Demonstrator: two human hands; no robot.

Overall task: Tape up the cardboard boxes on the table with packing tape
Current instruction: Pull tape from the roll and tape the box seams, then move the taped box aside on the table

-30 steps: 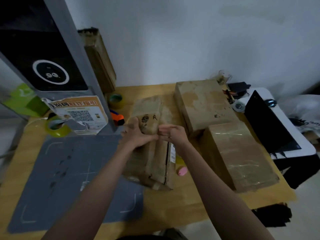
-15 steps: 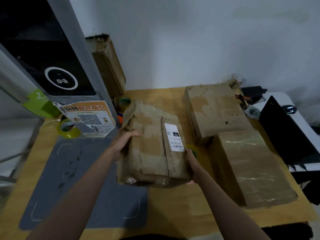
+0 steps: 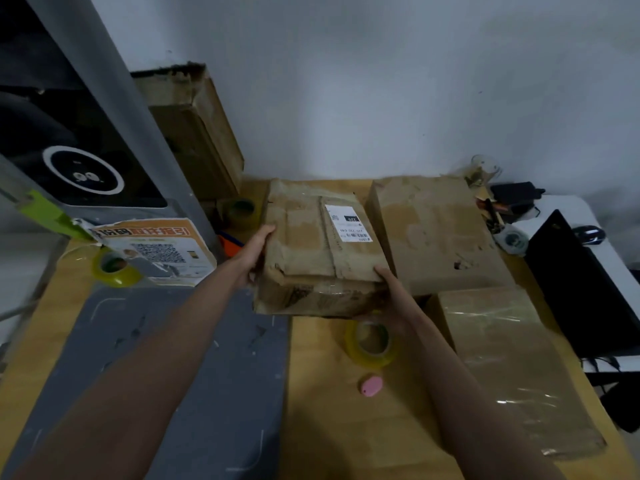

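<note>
A worn cardboard box with a white label (image 3: pixel 313 247) is held above the wooden table (image 3: pixel 322 410) between both hands. My left hand (image 3: pixel 254 252) grips its left side, thumb on top. My right hand (image 3: pixel 393 292) grips its near right corner from below. A yellowish roll of packing tape (image 3: pixel 370 342) lies on the table just under the box's near right corner. Right of the held box sits a second box (image 3: pixel 433 233), and a box wrapped in clear tape (image 3: pixel 509 362) lies at the near right.
A grey cutting mat (image 3: pixel 173 375) covers the table's left. A small pink object (image 3: pixel 372 386) lies near the tape. Two more tape rolls (image 3: pixel 114 268) (image 3: pixel 240 211), an orange cutter (image 3: pixel 230 242) and a QR sign (image 3: pixel 156 251) stand at left. A black laptop (image 3: pixel 581 282) is at right.
Both hands have turned the box label-side up and carried it away from me toward the back of the table. The tape roll and pink object underneath have come into view.
</note>
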